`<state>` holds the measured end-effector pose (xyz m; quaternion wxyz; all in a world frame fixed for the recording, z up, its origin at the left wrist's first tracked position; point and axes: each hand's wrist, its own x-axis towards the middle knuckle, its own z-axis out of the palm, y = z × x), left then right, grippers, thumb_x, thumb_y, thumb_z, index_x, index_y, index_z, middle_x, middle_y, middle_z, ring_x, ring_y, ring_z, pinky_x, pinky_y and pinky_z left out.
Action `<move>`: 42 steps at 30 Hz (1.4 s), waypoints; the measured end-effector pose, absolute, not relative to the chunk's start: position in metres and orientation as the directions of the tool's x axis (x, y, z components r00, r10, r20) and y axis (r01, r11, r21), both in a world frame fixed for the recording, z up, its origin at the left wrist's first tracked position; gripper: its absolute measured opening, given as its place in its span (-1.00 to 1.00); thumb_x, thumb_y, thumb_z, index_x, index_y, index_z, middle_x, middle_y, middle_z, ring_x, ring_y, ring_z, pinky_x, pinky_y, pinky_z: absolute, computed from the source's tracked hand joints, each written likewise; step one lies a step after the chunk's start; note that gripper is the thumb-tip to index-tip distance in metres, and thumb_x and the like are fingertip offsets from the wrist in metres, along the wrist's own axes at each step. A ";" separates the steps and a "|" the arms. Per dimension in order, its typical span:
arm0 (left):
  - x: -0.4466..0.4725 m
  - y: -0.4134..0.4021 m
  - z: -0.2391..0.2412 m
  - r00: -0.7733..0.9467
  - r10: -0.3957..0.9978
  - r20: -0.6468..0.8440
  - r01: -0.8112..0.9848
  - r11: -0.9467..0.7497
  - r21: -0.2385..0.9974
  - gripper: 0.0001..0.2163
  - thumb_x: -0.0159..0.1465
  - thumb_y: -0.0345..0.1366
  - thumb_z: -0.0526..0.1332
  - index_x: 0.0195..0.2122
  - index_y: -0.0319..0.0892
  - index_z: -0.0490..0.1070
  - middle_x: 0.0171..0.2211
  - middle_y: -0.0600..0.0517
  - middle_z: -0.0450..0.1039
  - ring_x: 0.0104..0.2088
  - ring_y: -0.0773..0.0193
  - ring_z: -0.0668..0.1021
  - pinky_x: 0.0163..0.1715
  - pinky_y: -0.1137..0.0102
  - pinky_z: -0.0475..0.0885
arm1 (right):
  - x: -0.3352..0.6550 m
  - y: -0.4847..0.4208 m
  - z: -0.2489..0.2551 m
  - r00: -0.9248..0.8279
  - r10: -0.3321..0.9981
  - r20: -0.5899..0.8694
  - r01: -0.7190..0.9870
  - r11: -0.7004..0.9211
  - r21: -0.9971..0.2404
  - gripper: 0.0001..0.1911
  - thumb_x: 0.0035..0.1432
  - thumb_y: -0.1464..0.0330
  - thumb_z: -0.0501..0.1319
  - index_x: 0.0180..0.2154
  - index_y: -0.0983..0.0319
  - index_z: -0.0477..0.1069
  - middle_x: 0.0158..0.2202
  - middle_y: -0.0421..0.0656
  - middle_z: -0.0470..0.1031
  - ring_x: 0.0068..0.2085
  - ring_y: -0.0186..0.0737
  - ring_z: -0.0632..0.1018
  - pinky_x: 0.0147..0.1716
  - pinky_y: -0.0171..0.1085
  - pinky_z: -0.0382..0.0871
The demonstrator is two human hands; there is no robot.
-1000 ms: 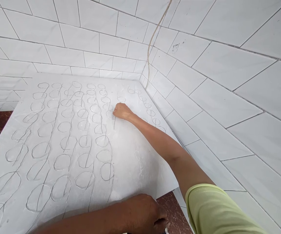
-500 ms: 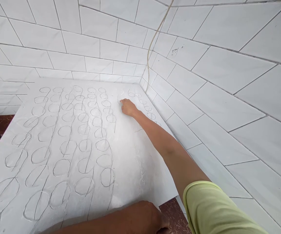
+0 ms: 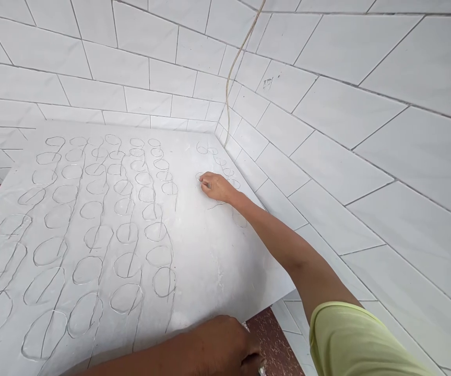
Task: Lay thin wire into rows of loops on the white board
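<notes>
A large white sheet (image 3: 210, 245) lies flat against the tiled corner, covered with rows of drawn ovals (image 3: 127, 209) and long strokes. My right hand (image 3: 216, 187) reaches far across it, fingers pinched together with the tips on the sheet beside a freshly drawn oval; whatever it pinches is too small to make out. My left hand (image 3: 225, 347) rests curled over the sheet's near edge at the bottom of the view, fingers wrapped round the edge. A light green sleeve (image 3: 351, 339) covers my right upper arm.
White tiled walls (image 3: 346, 115) close in behind and on the right. A thin cord (image 3: 235, 57) hangs down the corner. Reddish-brown floor (image 3: 268, 334) shows below the sheet's near corner and at the far left.
My right hand went from beside the sixth column up toward the far edge, then came back down and right, leaving a new oval. The view shifted slightly. My left hand stayed on the edge.
</notes>
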<state>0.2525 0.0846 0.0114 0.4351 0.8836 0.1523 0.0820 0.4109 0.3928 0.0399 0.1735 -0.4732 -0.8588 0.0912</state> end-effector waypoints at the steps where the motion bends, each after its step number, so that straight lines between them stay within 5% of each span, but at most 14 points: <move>1: 0.252 0.085 0.013 0.942 0.337 0.005 0.203 -0.580 0.789 -0.72 0.27 -0.24 0.14 -0.52 -0.15 0.08 -0.58 0.09 0.28 -0.56 0.32 0.22 -0.55 0.36 -0.02 | 0.414 0.389 0.040 -0.506 0.831 0.230 0.764 0.556 -0.327 -0.76 0.33 0.39 0.05 -0.42 0.21 0.29 -0.12 -0.07 0.50 -0.28 -0.24 0.45 -0.23 -0.24 0.31; 7: 0.253 0.085 0.012 0.943 0.332 0.033 0.184 -0.600 0.778 -0.72 0.29 -0.23 0.13 -0.52 -0.15 0.10 -0.56 0.09 0.35 -0.55 0.32 0.27 -0.54 0.36 -0.01 | 0.417 0.377 0.034 -0.404 0.830 0.384 0.788 0.529 -0.316 -0.87 0.33 0.37 0.08 -0.24 0.22 0.38 -0.05 -0.02 0.47 -0.10 -0.15 0.47 -0.18 -0.22 0.35; 13: 0.252 0.084 0.010 0.941 0.337 0.031 0.190 -0.603 0.775 -0.72 0.33 -0.20 0.11 -0.50 -0.15 0.13 -0.54 0.08 0.40 -0.53 0.32 0.33 -0.53 0.38 0.02 | 0.417 0.381 0.037 -0.286 0.949 0.136 0.890 0.316 -0.328 -0.71 0.26 0.37 0.16 0.00 0.29 0.44 0.08 0.09 0.43 0.10 0.05 0.43 -0.05 -0.08 0.40; 19: 0.251 0.083 0.009 0.933 0.352 0.072 0.170 -0.608 0.775 -0.72 0.34 -0.21 0.10 -0.50 -0.15 0.12 -0.54 0.09 0.38 -0.53 0.32 0.33 -0.53 0.38 0.05 | 0.438 0.389 0.051 -0.233 0.950 0.208 0.843 0.305 -0.444 -0.65 0.25 0.53 0.05 0.01 0.25 0.46 0.08 0.01 0.47 0.06 -0.09 0.49 0.02 -0.12 0.40; 24: 0.252 0.082 0.006 0.931 0.355 0.082 0.161 -0.603 0.781 -0.75 0.32 -0.24 0.10 -0.49 -0.15 0.12 -0.54 0.10 0.37 -0.55 0.34 0.30 -0.53 0.39 0.05 | 0.444 0.396 0.054 -0.385 0.920 0.069 0.884 0.389 -0.259 -0.75 0.28 0.46 0.14 -0.03 0.27 0.47 0.03 0.04 0.48 0.12 -0.01 0.42 -0.01 -0.13 0.36; 28: 0.252 0.082 0.007 0.934 0.347 0.081 0.160 -0.612 0.774 -0.74 0.32 -0.25 0.12 -0.50 -0.16 0.13 -0.55 0.10 0.38 -0.55 0.35 0.31 -0.54 0.39 0.05 | 0.431 0.405 0.054 -0.455 0.891 0.005 0.890 0.455 -0.038 -0.77 0.28 0.57 0.04 -0.23 0.30 0.46 -0.14 0.06 0.50 -0.02 -0.03 0.43 -0.16 -0.18 0.31; 31: 0.251 0.083 0.009 0.938 0.341 0.066 0.169 -0.615 0.771 -0.73 0.33 -0.24 0.12 -0.51 -0.16 0.14 -0.54 0.09 0.40 -0.54 0.35 0.36 -0.54 0.39 0.06 | 0.424 0.409 0.057 -0.476 0.879 -0.024 0.879 0.476 0.013 -0.80 0.26 0.57 0.05 -0.29 0.28 0.43 -0.19 0.05 0.49 -0.13 -0.05 0.43 -0.24 -0.19 0.26; 37: 0.253 0.082 0.011 0.942 0.335 0.033 0.199 -0.632 0.749 -0.70 0.35 -0.19 0.13 -0.51 -0.16 0.19 -0.52 0.05 0.47 -0.50 0.29 0.47 -0.53 0.38 0.12 | 0.422 0.381 0.081 -0.345 0.935 0.082 0.896 0.354 -0.269 -0.85 0.25 0.50 0.08 -0.27 0.22 0.40 -0.27 -0.07 0.53 -0.31 -0.17 0.45 -0.36 -0.22 0.22; 42: 0.253 0.081 0.008 0.944 0.323 0.059 0.183 -0.666 0.723 -0.72 0.35 -0.21 0.15 -0.51 -0.16 0.26 -0.49 0.04 0.51 -0.47 0.27 0.52 -0.53 0.36 0.14 | 0.402 0.329 0.091 -0.185 0.983 0.021 0.819 0.166 -0.550 -0.91 0.25 0.41 0.15 -0.29 0.21 0.43 -0.28 -0.09 0.56 -0.41 -0.25 0.47 -0.48 -0.27 0.24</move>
